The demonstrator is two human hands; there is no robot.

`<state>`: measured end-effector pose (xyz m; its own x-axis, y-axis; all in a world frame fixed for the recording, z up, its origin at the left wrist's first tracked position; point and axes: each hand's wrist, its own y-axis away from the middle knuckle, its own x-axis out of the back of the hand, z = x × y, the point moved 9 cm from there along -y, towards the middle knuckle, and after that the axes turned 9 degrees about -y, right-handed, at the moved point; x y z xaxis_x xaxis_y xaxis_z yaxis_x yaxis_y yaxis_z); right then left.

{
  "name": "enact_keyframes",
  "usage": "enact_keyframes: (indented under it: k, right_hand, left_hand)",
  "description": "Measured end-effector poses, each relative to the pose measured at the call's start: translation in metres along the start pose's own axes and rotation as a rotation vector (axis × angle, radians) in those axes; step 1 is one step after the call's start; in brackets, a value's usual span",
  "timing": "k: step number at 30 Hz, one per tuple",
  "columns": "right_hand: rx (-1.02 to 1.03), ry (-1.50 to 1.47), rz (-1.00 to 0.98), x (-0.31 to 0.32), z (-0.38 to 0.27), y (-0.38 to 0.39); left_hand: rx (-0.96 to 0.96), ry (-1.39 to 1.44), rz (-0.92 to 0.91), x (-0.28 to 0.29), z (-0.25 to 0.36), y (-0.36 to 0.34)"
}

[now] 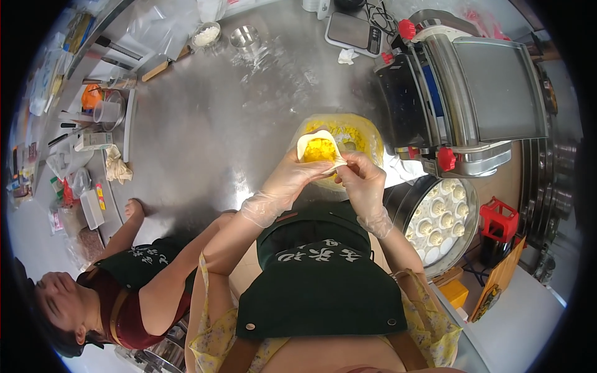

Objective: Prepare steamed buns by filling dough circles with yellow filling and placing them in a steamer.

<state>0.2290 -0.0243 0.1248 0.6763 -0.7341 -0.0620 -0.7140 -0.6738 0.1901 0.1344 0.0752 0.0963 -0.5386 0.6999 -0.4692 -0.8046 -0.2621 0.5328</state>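
Note:
Both my hands wear clear plastic gloves and meet over the near part of the steel table. Cupped in my left hand (290,177) is a round dough wrapper (303,144) with a heap of yellow diced filling (319,150) in its middle. The fingers and thumb of my right hand (362,180) pinch the right edge of that wrapper, where the dough is gathered into a fold. Right behind my hands lies a bowl (375,133) lined with clear plastic, holding more yellow filling. My hands hide its near side.
To the right stands a round steamer (413,199) with several pleated buns (446,220). Beyond it is a dough-rolling machine (429,93) with red knobs. A scale (353,32) and a small metal bowl (244,37) sit at the back. A co-worker (124,280) leans on the table at left.

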Motion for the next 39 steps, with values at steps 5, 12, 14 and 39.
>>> enact_keyframes:
  k: [5,12,14,39]
  right_hand:
    - [0.122,0.123,-0.025,-0.002,-0.005,0.005]
    - [0.152,0.136,-0.019,-0.001,-0.006,0.008]
    - [0.189,0.175,-0.034,-0.005,-0.011,0.008]
    - [0.470,0.473,-0.121,-0.021,-0.056,0.015]
  left_hand:
    - [0.002,0.042,0.035,0.001,-0.003,0.001]
    - [-0.095,0.150,0.104,-0.003,0.009,0.009]
    - [-0.091,0.072,0.113,-0.001,0.006,0.009]
    - [-0.142,-0.271,-0.078,-0.013,0.037,0.015]
